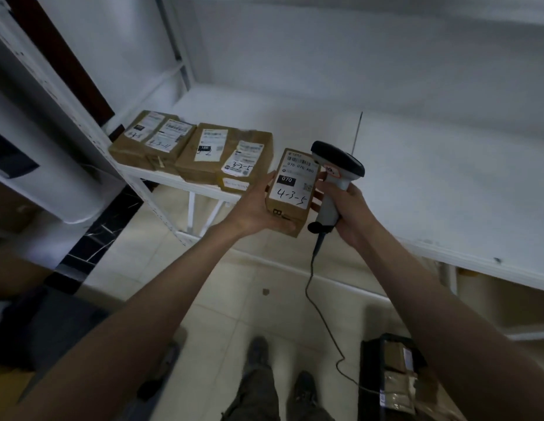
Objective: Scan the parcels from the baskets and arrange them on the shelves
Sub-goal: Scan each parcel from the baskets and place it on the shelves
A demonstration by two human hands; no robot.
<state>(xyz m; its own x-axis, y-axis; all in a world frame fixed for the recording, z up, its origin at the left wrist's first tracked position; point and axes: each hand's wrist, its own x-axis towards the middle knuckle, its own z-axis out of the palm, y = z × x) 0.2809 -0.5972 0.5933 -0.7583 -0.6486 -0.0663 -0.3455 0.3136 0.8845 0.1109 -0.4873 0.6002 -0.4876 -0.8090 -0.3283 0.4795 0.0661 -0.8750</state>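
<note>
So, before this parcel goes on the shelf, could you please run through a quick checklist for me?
1. Parcel held in left hand: ok.
2. Scanner gripped in right hand: ok.
3. Label faces up, "4-3-5" readable: ok.
4. Parcel already scanned: cannot tell.
5. Bare shelf space right of the shelved boxes: ok.
6. Scanner cable hangs free: ok.

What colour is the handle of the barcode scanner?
Light grey handle under a black head, gripped by the right hand; seen in the head view.
</note>
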